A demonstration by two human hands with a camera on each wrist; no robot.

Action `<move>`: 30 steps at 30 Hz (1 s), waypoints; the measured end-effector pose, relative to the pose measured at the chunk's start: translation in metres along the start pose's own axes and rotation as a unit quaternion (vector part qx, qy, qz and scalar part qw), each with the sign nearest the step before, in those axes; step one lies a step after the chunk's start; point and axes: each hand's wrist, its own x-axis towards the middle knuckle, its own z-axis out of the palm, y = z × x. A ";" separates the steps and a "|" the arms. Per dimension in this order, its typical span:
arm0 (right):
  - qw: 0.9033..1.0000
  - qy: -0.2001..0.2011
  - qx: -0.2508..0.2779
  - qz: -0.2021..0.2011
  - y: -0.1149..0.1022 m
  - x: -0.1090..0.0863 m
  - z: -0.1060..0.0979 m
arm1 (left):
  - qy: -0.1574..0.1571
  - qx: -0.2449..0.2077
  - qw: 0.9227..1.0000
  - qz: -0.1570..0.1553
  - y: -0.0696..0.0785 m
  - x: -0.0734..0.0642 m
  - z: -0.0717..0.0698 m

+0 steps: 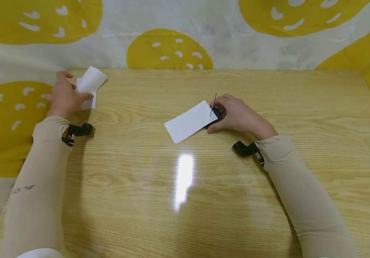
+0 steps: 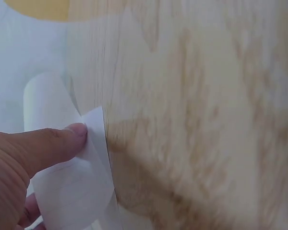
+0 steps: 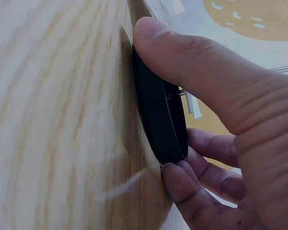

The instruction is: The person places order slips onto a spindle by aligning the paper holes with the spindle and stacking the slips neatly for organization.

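Note:
A receipt spike with a round black base (image 3: pixel 156 110) stands on the table near the middle, its thin metal pin (image 1: pixel 213 104) pointing up. My right hand (image 1: pixel 238 114) grips the base between thumb and fingers. One white paper slip (image 1: pixel 189 122) lies over the base, with the pin through its right end. At the far left, my left hand (image 1: pixel 65 97) holds white paper slips (image 1: pixel 89 82), one of them bent over in a curl. In the left wrist view the thumb (image 2: pixel 62 143) presses on the paper (image 2: pixel 77 191) and fingertips show below it; faint lines mark the sheet.
A wooden table (image 1: pixel 133 200) spreads under both hands, with a bright light reflection (image 1: pixel 184 175) in front of the spike. White cloth with yellow patches (image 1: pixel 168 50) hangs along the back edge and the left side. Black wrist mounts (image 1: pixel 244 148) stick out from the sleeves.

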 end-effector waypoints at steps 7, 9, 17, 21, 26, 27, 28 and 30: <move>1.000 -0.001 0.000 0.000 0.002 0.006 0.002 | 0.015 -0.020 0.999 0.020 0.000 0.003 0.005; 1.000 -0.001 0.000 0.000 0.002 0.007 0.003 | 0.028 -0.017 0.999 0.040 -0.001 0.003 0.006; 1.000 -0.002 -0.001 0.000 0.004 0.013 0.003 | 0.073 -0.007 0.994 0.077 0.002 0.001 0.006; 1.000 -0.003 -0.001 0.000 0.004 0.013 0.003 | 0.085 -0.003 0.993 0.084 0.008 -0.003 0.004; 1.000 -0.004 -0.007 0.001 0.003 0.012 0.001 | 0.091 -0.005 0.991 0.094 0.018 -0.010 0.002; 1.000 -0.004 -0.008 0.001 0.002 0.012 0.001 | 0.091 -0.009 0.991 0.096 0.020 -0.012 0.002; 1.000 -0.005 -0.009 0.000 0.002 0.012 0.001 | 0.091 -0.014 0.991 0.096 0.022 -0.013 0.002; 1.000 -0.006 -0.010 -0.001 0.001 0.012 0.000 | 0.092 -0.022 0.991 0.096 0.026 -0.017 0.002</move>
